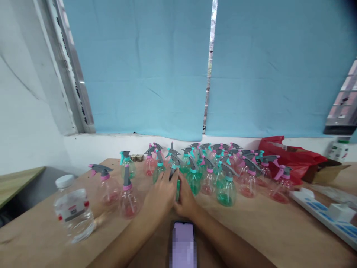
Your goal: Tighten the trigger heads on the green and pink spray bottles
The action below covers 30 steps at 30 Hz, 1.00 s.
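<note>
Both hands close on one green spray bottle (177,189) with a dark grey trigger head at the middle of the table. My left hand (166,187) lies over its upper part, the fingers bent around the head. Wrapped about the body from the right is my right hand (184,199). Most of this bottle is hidden by the hands. Close on the right stands a green spray bottle (193,182) with a teal collar. To the left of my left wrist is a pink spray bottle (129,203) with an upright grey head.
Several more pink and green spray bottles crowd the table's back, including a green one (226,193). A water bottle (74,212) stands left. A phone (183,242) lies in front. On the right are a power strip (320,210), a red plastic bag (292,158) and a cardboard box (330,171).
</note>
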Each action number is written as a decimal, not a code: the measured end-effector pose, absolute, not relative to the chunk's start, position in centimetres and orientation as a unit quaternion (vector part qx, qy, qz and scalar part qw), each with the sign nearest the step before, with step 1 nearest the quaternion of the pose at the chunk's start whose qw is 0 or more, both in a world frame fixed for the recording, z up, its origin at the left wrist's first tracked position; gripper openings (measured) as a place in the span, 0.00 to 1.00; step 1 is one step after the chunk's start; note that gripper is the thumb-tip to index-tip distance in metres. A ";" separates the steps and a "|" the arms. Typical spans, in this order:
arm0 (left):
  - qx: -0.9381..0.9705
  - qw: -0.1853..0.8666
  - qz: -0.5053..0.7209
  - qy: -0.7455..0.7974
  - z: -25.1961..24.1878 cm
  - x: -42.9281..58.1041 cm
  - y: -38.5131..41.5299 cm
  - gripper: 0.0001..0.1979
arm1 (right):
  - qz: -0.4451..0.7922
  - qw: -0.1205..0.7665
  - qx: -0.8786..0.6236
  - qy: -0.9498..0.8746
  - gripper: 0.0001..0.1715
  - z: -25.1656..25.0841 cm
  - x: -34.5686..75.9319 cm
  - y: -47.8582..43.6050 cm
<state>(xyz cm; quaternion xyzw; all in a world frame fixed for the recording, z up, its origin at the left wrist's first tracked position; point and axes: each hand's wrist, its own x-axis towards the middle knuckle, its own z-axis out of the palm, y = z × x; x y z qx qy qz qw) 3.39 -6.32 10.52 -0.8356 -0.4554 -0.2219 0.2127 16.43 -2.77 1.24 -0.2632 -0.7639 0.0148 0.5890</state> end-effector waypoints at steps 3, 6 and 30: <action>-0.848 0.157 -0.258 -0.435 9.5 4.1 -6.2 0.27 | 0.079 0.610 -0.271 -0.740 0.41 1.8 16.0 -2.9; -0.858 0.081 -0.291 -0.415 9.6 4.2 -6.7 0.27 | 0.123 0.646 -0.276 -0.701 0.29 2.1 15.8 -2.8; -0.874 -0.027 -0.313 -0.370 1.1 -1.0 1.5 0.13 | 0.426 0.523 -0.220 -0.704 0.11 4.4 19.9 0.6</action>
